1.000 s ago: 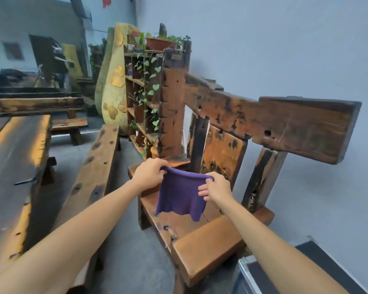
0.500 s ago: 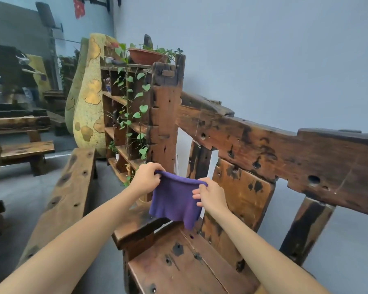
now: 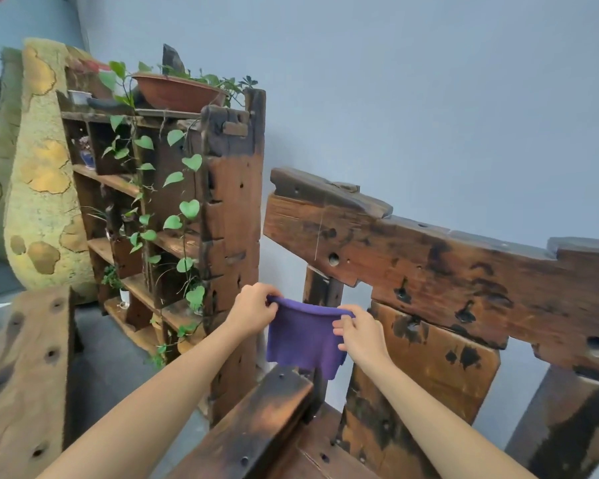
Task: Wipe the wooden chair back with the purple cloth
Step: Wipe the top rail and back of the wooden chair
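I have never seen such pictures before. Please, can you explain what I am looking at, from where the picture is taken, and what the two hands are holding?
No machine is here: a person wears a camera on the head, looking forward and down, so you see their own bare arms. The left hand and right hand each pinch a top corner of a purple cloth, which hangs spread between them. Just behind it stands the wooden chair back, which the cloth does not seem to touch yet. To the left is a wooden shelf with a trailing green plant.
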{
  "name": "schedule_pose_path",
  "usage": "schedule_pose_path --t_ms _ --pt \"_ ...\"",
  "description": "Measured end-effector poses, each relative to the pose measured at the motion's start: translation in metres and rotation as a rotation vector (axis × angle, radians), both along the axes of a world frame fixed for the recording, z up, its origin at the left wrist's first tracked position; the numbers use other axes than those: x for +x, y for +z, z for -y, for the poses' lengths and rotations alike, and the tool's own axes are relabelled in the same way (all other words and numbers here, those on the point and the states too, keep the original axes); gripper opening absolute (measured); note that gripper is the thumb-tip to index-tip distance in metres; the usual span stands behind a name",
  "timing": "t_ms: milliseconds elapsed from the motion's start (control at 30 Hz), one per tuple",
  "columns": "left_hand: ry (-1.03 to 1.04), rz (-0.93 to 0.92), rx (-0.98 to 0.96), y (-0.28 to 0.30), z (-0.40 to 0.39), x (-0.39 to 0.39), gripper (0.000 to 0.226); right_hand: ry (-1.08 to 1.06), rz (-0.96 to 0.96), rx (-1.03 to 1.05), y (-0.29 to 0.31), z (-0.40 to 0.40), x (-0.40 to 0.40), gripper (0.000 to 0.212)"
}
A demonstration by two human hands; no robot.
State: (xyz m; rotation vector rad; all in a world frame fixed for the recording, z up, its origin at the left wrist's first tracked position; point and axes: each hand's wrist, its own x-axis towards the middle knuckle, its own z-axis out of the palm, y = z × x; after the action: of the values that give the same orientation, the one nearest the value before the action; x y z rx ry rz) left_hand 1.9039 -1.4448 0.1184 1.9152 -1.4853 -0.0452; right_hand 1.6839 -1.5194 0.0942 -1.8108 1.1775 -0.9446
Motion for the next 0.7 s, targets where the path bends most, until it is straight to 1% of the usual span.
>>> schedule_pose_path --t_ms 200,334,434,567,700 --pt "-0.063 -0.027 0.005 -0.023 0.091 0.073 0.019 -0.087 -0.023 -0.073 -0.027 0.081 0.068 0.026" --pt "-0.113 -0.035 0.051 -0.021 0.158 0.115 0.011 -0.184 0.014 -0.051 -0.038 0.145 0.11 0.024" --pt "-0.136 -0.073 0.045 -0.02 0.202 0.131 0.01 -0.259 0.046 -0.08 -0.039 0.183 0.133 0.022" --pt "-0.148 -0.11 0.039 -0.031 0.252 0.146 0.011 -0.383 -0.025 -0.225 -0.042 0.215 0.156 0.024" --pt "-0.205 -0.128 -0.009 -0.041 0.295 0.156 0.01 -0.469 -0.032 -0.294 -0.05 0.241 0.17 0.025"
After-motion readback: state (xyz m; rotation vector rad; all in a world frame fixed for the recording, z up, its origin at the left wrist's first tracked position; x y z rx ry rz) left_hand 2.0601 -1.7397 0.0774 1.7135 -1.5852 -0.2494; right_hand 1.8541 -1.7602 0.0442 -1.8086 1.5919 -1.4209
